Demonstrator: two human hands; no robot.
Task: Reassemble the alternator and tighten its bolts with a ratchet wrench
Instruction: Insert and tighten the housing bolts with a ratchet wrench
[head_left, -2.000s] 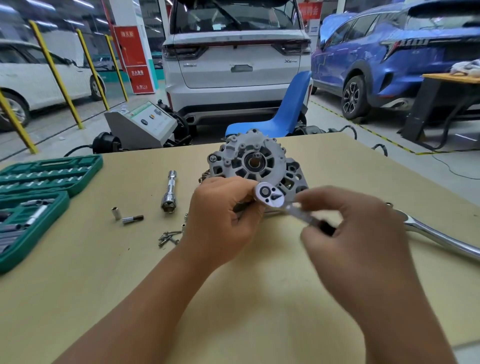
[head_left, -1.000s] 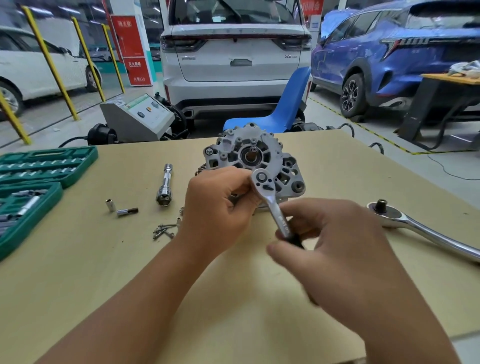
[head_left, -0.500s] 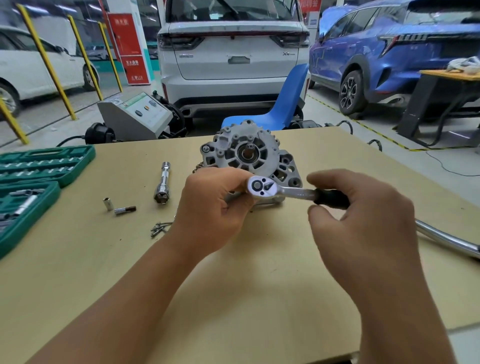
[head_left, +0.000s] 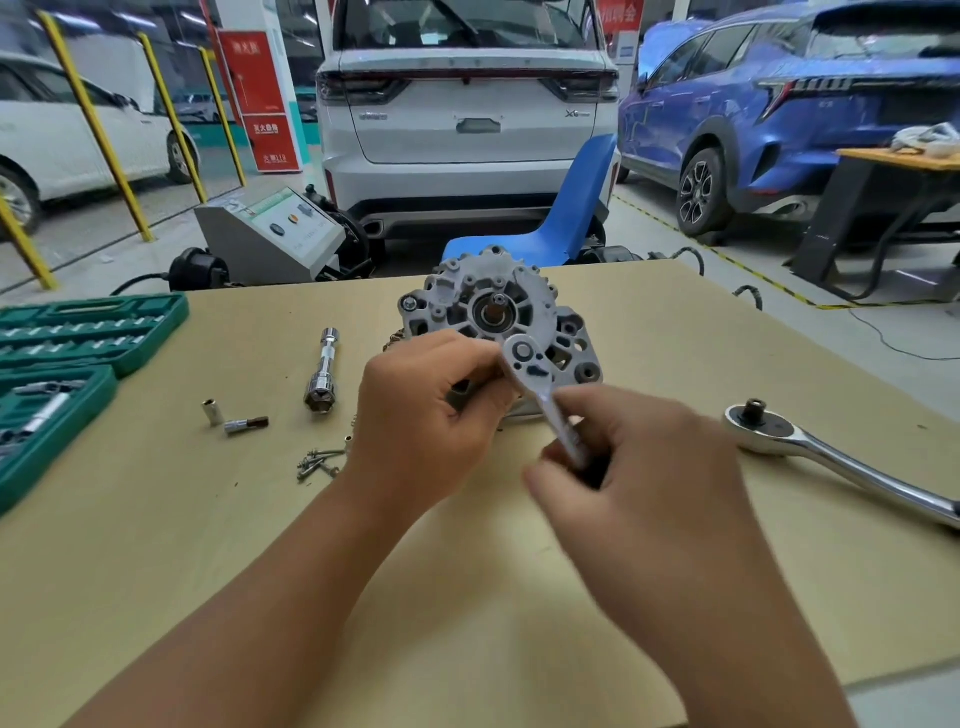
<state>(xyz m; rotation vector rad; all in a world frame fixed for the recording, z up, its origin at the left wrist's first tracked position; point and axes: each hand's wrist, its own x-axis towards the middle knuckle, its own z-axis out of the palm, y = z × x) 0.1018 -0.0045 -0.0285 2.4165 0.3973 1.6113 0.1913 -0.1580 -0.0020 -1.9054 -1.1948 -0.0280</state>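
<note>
bright even indoor light, soft shadows, wide-angle edge bending, slight motion blur

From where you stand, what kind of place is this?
Most likely a car repair workshop or training garage: parked cars such as the white SUV, a green socket set and an alternator on the workbench.

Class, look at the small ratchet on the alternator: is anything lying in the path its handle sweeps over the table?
Nothing visible does. The right hand grips the small ratchet, whose head sits on the alternator. The large ratchet lies apart to the right, the loose screws to the left.
</note>
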